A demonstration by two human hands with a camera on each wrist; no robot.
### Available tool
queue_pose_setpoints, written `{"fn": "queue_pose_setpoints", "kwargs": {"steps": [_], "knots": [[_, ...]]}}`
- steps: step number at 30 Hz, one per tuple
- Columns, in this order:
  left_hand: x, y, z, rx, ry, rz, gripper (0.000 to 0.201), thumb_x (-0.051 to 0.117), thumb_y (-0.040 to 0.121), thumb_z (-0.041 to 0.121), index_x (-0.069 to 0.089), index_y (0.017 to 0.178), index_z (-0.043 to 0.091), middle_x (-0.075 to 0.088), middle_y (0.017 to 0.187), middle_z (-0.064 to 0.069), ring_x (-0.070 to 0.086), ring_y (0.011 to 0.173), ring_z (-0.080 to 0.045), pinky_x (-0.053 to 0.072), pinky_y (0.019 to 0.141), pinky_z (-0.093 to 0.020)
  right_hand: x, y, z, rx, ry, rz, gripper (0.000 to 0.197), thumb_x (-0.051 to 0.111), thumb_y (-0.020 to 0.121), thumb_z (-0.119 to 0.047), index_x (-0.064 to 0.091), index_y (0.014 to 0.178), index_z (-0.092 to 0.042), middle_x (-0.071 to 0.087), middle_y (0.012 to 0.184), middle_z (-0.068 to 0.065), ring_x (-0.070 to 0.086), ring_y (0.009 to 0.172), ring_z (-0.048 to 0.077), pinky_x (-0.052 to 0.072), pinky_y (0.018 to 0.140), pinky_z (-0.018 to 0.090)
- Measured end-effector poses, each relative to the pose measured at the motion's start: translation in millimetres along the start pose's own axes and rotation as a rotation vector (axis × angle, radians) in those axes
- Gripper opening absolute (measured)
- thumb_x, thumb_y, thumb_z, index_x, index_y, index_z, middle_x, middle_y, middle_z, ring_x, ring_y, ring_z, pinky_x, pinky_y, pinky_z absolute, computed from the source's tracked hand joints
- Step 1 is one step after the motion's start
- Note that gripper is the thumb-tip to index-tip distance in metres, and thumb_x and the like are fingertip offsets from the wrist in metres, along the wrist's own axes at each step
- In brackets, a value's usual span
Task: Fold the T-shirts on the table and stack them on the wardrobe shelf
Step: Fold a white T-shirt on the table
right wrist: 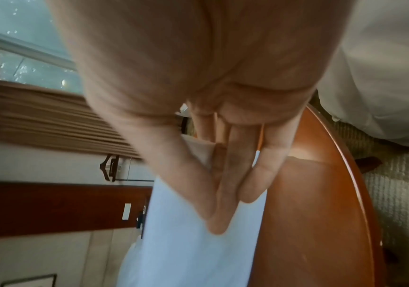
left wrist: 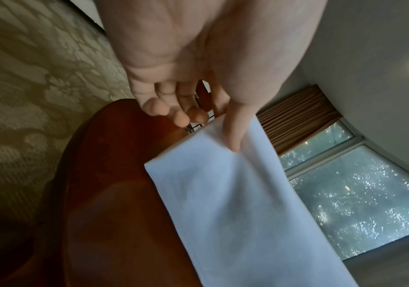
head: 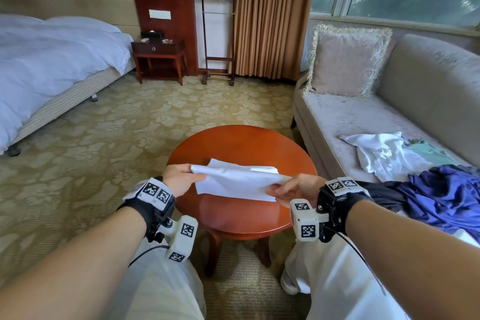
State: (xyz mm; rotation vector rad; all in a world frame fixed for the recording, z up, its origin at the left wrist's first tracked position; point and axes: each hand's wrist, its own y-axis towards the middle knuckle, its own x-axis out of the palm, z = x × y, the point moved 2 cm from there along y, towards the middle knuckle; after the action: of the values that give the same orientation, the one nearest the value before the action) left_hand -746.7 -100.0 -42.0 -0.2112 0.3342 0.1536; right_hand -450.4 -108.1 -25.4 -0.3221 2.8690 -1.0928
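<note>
Shirt: white cotton T-shirt (head: 233, 184), already folded to a narrow rectangle, held just above the round red-brown wooden bench (head: 241, 143), far edge touching or nearly touching the top.
Left grip: left hand (head: 181, 179) pinches the shirt's left end, thumb on top, other fingers curled under; left wrist view shows the thumb (left wrist: 233, 134) flat on the cloth (left wrist: 235, 203).
Right grip: right hand (head: 293, 188) grasps the right end, thumb over, fingers under; right wrist view shows the fingers (right wrist: 225, 180) closed on the fabric (right wrist: 193, 242).
Step, prob.: last fold, or lift-off for carrying to the wardrobe; can't tell which.
How to do it well: keep both ends level and the cloth taut so layers don't slide; bring near edge to far edge squarely, lay flat on the bench, smooth w/ flat palms before lifting.
Risk: soft fabric sags in the middle, inner layers may splay.
Still to fold: crumpled white garment (head: 376, 156) and blue garment (head: 441, 195) on the grey sofa (head: 428, 80).
Wardrobe shelf: not in view.
</note>
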Motion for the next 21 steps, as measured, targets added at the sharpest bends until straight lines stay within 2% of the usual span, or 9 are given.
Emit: {"fn": "queue_pose_setpoints", "kwargs": {"steps": [1,3,5,7,10,13,16,19,21], "knots": [[1,1,0,0.029,0.01,-0.003,0.014,0.069,0.089,0.009,0.067,0.099,0.018,0.06,0.079,0.004,0.052,0.069,-0.005,0.039,0.056,-0.016,-1,2,1,0.026,-0.032,0.01,0.044,0.084,0.066,-0.007,0.06,0.102,-0.001,0.072,0.083,0.003,0.067,0.06,0.012,0.048,0.052,0.025],[4,6,0,0.054,0.039,-0.028,0.01,0.069,0.089,0.011,0.067,0.098,0.015,0.061,0.08,0.003,0.055,0.072,-0.006,0.043,0.063,-0.016,-2,8,3,0.033,-0.028,0.102,0.021,0.073,0.084,-0.017,0.061,0.096,-0.004,0.07,0.073,0.004,0.064,0.05,0.013,0.047,0.053,0.023],[5,16,-5,0.072,0.088,-0.051,0.009,0.07,0.088,0.02,0.065,0.092,0.014,0.061,0.084,-0.003,0.057,0.077,-0.016,0.047,0.075,-0.027,-5,16,5,0.011,-0.084,0.2,0.027,0.077,0.082,-0.027,0.06,0.089,-0.007,0.061,0.065,0.003,0.057,0.053,0.014,0.04,0.06,0.028],[7,28,-12,0.094,0.128,-0.061,0.023,0.069,0.086,0.03,0.064,0.088,0.007,0.064,0.086,-0.007,0.059,0.082,-0.022,0.049,0.08,-0.038,-6,22,4,-0.007,-0.142,0.237,0.037,0.081,0.075,-0.035,0.061,0.085,-0.005,0.059,0.074,0.007,0.051,0.064,0.019,0.039,0.064,0.03],[14,43,-14,0.144,0.191,-0.048,0.032,0.063,0.091,0.032,0.055,0.077,0.004,0.059,0.075,-0.013,0.055,0.073,-0.026,0.045,0.068,-0.038,-10,31,-2,-0.099,-0.146,0.32,0.034,0.084,0.072,-0.038,0.07,0.091,-0.014,0.07,0.097,0.006,0.062,0.078,0.019,0.048,0.069,0.03],[20,52,-12,0.16,0.243,-0.038,0.038,0.054,0.094,0.039,0.052,0.084,0.002,0.059,0.082,-0.02,0.053,0.073,-0.031,0.038,0.066,-0.035,-12,37,-9,-0.263,-0.157,0.364,0.013,0.077,0.08,-0.034,0.068,0.082,-0.024,0.066,0.084,-0.007,0.058,0.073,0.008,0.047,0.071,0.025],[24,61,-8,0.188,0.267,-0.02,0.035,0.05,0.097,0.037,0.054,0.091,0.003,0.059,0.082,-0.02,0.055,0.075,-0.036,0.038,0.064,-0.034,-11,51,-14,-0.349,-0.16,0.376,0.008,0.073,0.085,-0.035,0.069,0.082,-0.028,0.07,0.083,-0.007,0.065,0.077,0.013,0.048,0.06,0.019],[28,73,-7,0.218,0.284,0.01,0.037,0.05,0.098,0.033,0.04,0.074,0.007,0.038,0.064,-0.005,0.035,0.06,-0.021,0.027,0.057,-0.031,-10,71,-16,-0.389,-0.056,0.437,0.012,0.074,0.084,-0.033,0.075,0.077,-0.022,0.075,0.084,0.003,0.07,0.088,0.025,0.057,0.081,0.038],[31,83,-8,0.236,0.312,0.035,0.04,0.05,0.098,0.031,0.032,0.068,0.013,0.03,0.059,0.0,0.028,0.054,-0.018,0.022,0.054,-0.031,-9,84,-18,-0.38,-0.082,0.483,0.024,0.07,0.084,-0.04,0.075,0.074,-0.019,0.074,0.078,0.004,0.069,0.079,0.026,0.057,0.08,0.04]]}}
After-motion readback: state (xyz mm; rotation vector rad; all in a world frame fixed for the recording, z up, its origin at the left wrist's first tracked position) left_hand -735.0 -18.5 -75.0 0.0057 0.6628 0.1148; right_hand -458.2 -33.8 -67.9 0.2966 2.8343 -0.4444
